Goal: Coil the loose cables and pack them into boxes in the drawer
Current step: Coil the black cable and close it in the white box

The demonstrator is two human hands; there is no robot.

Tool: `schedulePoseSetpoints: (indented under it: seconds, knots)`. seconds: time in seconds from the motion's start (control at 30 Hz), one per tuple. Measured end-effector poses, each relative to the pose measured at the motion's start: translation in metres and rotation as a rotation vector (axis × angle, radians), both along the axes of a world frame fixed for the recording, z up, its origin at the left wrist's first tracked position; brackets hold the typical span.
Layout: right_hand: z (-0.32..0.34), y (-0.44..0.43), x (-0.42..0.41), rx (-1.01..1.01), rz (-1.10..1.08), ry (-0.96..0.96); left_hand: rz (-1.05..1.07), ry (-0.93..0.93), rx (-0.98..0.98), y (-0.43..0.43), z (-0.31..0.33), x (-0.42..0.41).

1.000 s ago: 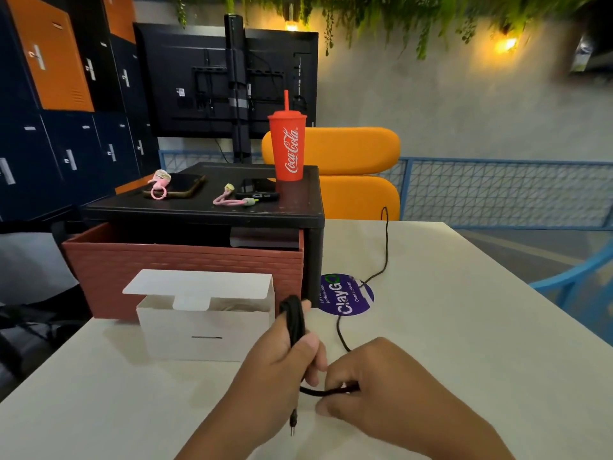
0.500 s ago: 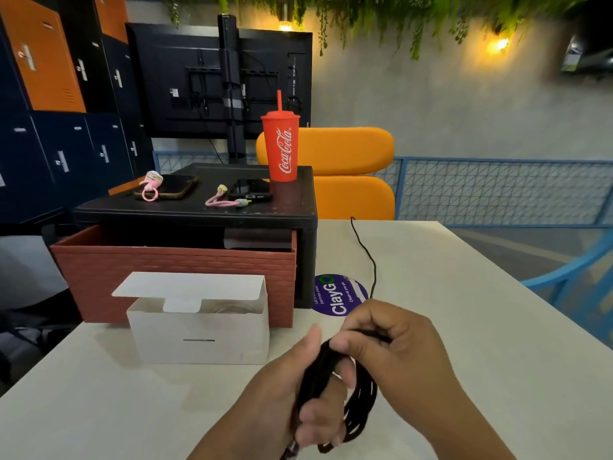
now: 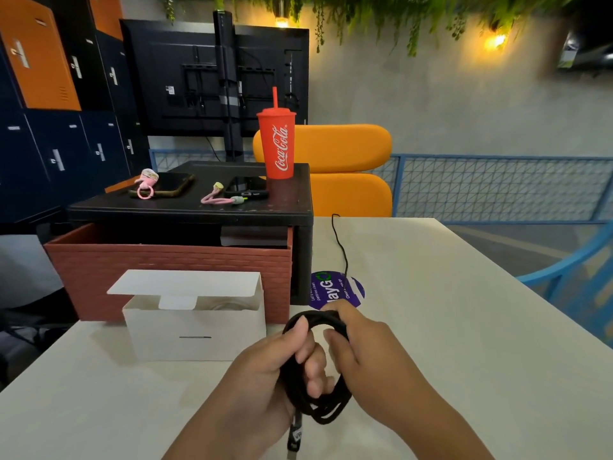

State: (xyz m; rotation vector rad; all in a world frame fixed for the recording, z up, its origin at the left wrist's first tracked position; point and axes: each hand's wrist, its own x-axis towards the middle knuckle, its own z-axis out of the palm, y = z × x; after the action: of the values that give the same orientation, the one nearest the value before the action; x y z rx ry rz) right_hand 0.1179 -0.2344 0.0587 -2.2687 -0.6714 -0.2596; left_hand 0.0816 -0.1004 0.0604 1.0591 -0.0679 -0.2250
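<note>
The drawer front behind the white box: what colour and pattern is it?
Reddish-brown drawer front with a brick pattern; head view.

Office lounge, lockers (image 3: pixel 49 94), mounted TV (image 3: pixel 185 78)

Dim warm wall lamps (image 3: pixel 495 41), soft table shadows, blurred, bowed edges

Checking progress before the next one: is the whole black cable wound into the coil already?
No, a loose stretch of the black cable trails from the right hand across the table toward its far edge.
</note>
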Motion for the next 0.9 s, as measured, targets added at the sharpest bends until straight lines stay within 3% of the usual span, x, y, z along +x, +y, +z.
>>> schedulePoseSetpoints:
  seconds: [0.23,0.5,0.7,0.8,0.9]
  knots:
    - [0.004,-0.001,-0.003,0.069,0.040,0.009,-0.023,0.086,-0.116,0.001,0.008,-0.005]
    - [0.002,-0.015,0.004,0.253,0.144,0.136,0.038,0.126,-0.059,0.005,0.014,-0.008]
    - [0.011,-0.037,0.010,0.461,-0.115,0.019,0.058,0.136,-0.067,0.010,0.019,-0.011]
    - [0.011,-0.037,0.010,0.388,-0.261,-0.122,0.026,0.141,-0.083,0.009,0.018,-0.012]
    - [0.004,-0.037,0.014,0.262,-0.333,-0.146,0.032,0.130,-0.134,0.009,0.018,-0.011]
